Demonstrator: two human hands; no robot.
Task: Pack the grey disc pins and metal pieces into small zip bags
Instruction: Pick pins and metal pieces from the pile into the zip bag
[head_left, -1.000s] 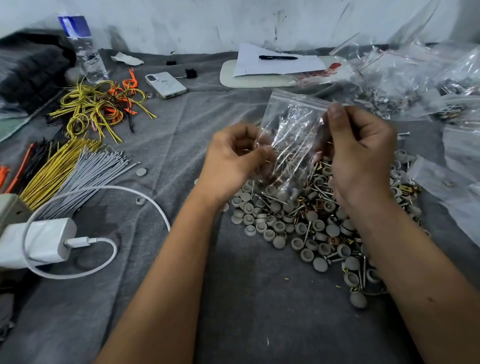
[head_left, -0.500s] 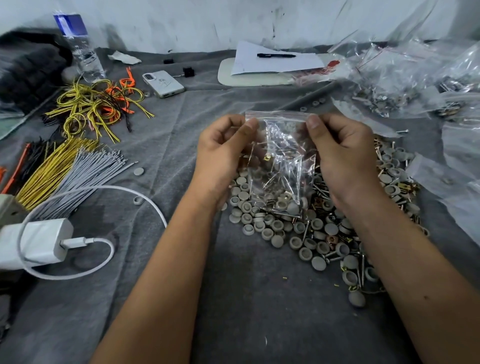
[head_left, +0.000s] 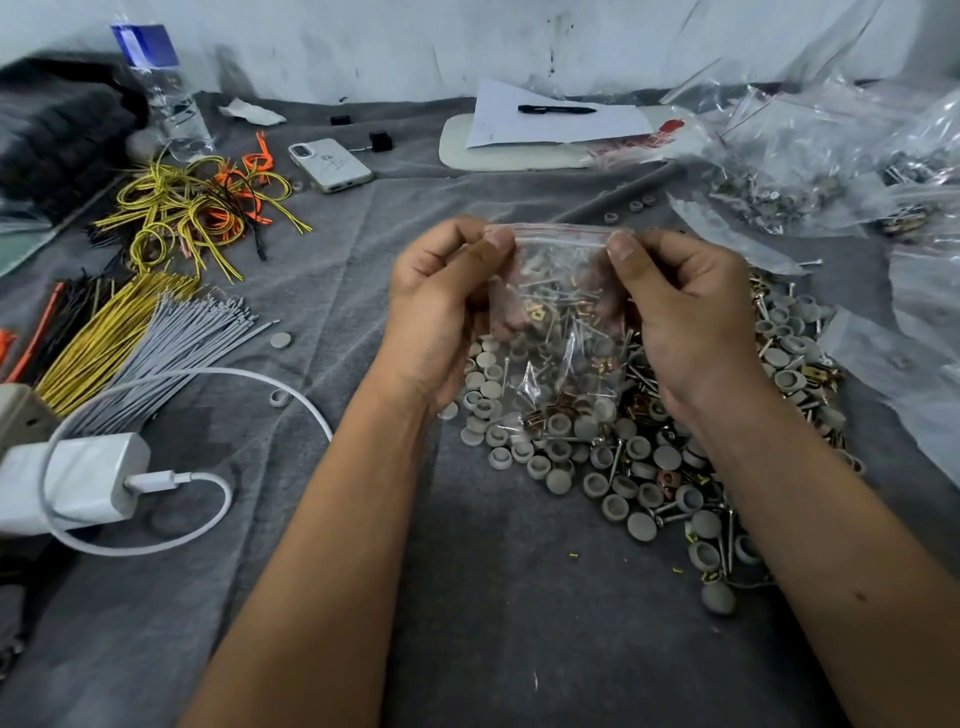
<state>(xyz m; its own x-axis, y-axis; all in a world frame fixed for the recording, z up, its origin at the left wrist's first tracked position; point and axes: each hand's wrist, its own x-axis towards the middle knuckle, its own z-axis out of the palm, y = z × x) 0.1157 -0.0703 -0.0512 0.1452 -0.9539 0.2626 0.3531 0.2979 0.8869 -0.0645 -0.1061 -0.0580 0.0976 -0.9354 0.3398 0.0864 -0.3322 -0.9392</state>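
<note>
Head view: I hold one small zip bag (head_left: 558, 332) upright above the pile of grey disc pins (head_left: 613, 467) and metal pieces (head_left: 670, 480), which lies on the grey-covered worktop (head_left: 467, 597). My left hand (head_left: 441, 312) pinches the bag's top left corner between thumb and curled fingers. My right hand (head_left: 680, 312) pinches the top right corner the same way. Both grips sit on the red-lined zip strip, which stretches it flat, so I judge the step in hand to be sealing. The bag hangs mouth-up so that its load of screws, brass-coloured pieces and grey discs settles at the bottom, clear of the strip (keeping it over the pile means any spill falls back into stock). Further bags (head_left: 810, 171), apparently with similar contents, lie at the far right, well apart from the loose pile.
</note>
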